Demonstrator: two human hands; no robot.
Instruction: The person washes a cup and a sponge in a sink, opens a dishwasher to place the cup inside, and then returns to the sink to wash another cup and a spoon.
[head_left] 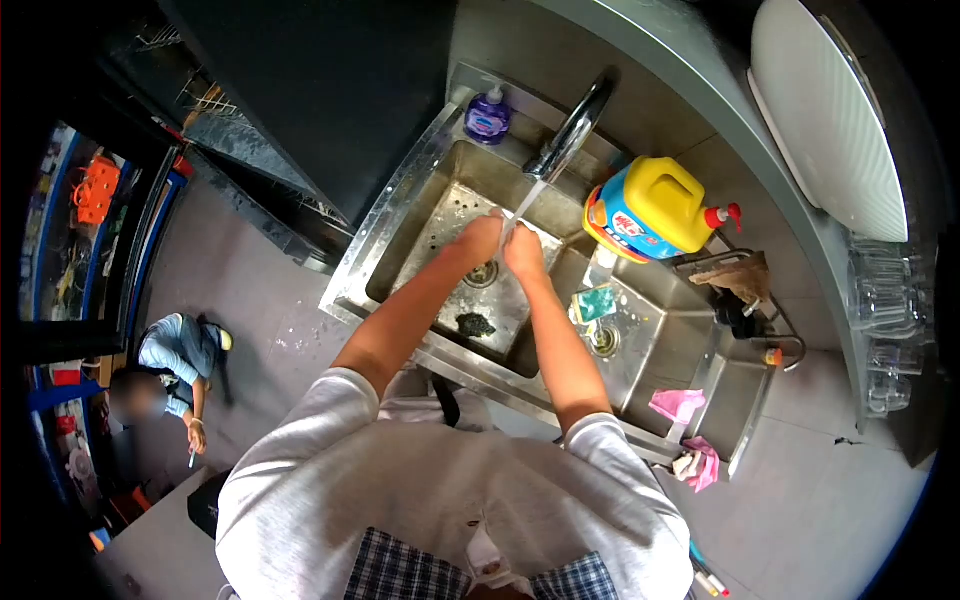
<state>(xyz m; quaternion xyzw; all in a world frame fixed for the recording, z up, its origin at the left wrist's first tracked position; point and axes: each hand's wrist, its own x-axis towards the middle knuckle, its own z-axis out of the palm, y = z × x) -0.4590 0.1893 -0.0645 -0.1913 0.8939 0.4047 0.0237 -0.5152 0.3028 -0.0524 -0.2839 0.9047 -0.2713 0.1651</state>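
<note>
My left hand [482,238] and my right hand [523,250] are close together over the left basin of the steel sink [400,195]. Both have their fingers curled in; anything inside them is hidden. Water [522,208] runs from the chrome faucet [580,120] down between them. Below the hands is a round drain [480,273], and a black scouring pad [475,324] lies on the basin floor nearer to me.
A purple soap bottle [488,118] and a large yellow detergent jug [650,205] stand behind the sink. A green-and-yellow sponge [594,304] lies in the right basin. Pink cloths [678,404] hang at the right. Another person [180,350] crouches at far left.
</note>
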